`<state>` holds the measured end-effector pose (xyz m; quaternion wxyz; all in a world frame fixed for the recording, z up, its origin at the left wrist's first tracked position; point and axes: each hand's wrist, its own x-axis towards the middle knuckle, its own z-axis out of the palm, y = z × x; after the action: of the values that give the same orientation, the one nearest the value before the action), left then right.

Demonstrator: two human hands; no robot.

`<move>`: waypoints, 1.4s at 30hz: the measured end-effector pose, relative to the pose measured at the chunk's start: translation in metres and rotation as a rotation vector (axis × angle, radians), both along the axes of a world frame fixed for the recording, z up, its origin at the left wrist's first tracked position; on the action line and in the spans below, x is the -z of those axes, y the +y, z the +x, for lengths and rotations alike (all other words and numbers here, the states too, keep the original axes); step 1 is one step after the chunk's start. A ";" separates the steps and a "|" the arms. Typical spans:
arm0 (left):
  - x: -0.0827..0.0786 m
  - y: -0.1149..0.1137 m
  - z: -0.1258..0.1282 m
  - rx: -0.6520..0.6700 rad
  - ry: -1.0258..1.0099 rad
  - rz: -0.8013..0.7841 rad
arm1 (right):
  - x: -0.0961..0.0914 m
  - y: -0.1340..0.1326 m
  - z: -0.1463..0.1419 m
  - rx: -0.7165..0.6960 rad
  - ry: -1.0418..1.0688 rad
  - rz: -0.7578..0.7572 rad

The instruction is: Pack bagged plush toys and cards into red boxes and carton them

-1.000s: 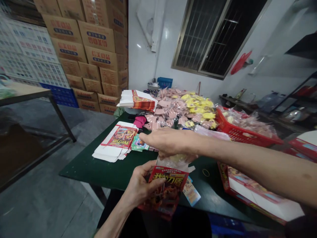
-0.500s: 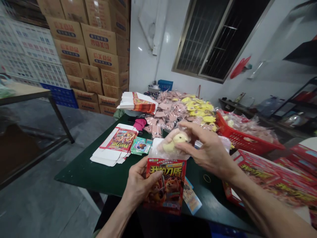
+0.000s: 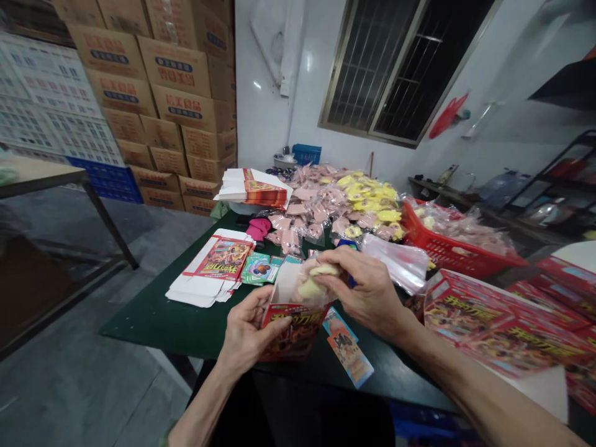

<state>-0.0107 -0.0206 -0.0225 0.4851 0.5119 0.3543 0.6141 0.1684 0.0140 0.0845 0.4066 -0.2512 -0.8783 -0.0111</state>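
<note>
Your left hand (image 3: 246,332) grips the red printed box (image 3: 293,329), fingers behind, thumb across the front, low over the tabletop's near edge. The box top is open, with white inner flaps showing. Your right hand (image 3: 365,288) pinches the bagged yellow toy (image 3: 311,282), a soft-looking cream-yellow figure in clear film, right at the box mouth. Yellow characters on the box front are partly covered by your left hand.

A loose printed card (image 3: 349,357) lies just right of the box on the dark green tabletop (image 3: 153,323). Left of it: a flat box blank (image 3: 214,267), also with red artwork, and small green cards (image 3: 258,268). To the right, a clear plastic bag (image 3: 395,264) and assembled red boxes (image 3: 488,326), titled 我的刀盾.

Farther back: a stack of flat blanks (image 3: 254,189), a heap of bagged pink and yellow toys (image 3: 344,208), and a red plastic basket (image 3: 447,245) of bagged toys. Beyond that, stacked cardboard cartons (image 3: 177,93) with red and blue print, too small to read reliably.
</note>
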 end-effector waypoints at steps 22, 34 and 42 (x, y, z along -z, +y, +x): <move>-0.020 0.006 -0.011 0.092 0.232 -0.063 | -0.019 -0.016 -0.011 0.031 -0.387 -0.101; -0.017 0.003 -0.009 0.026 0.206 -0.030 | 0.011 -0.022 -0.009 -0.115 -0.227 -0.108; 0.033 -0.002 0.008 -0.586 0.273 0.316 | 0.063 -0.033 -0.015 -0.015 -0.033 0.056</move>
<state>-0.0024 -0.0225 -0.0558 0.1516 0.5346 0.4483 0.7002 0.1537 -0.0192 0.0215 0.3989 -0.2329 -0.8861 -0.0371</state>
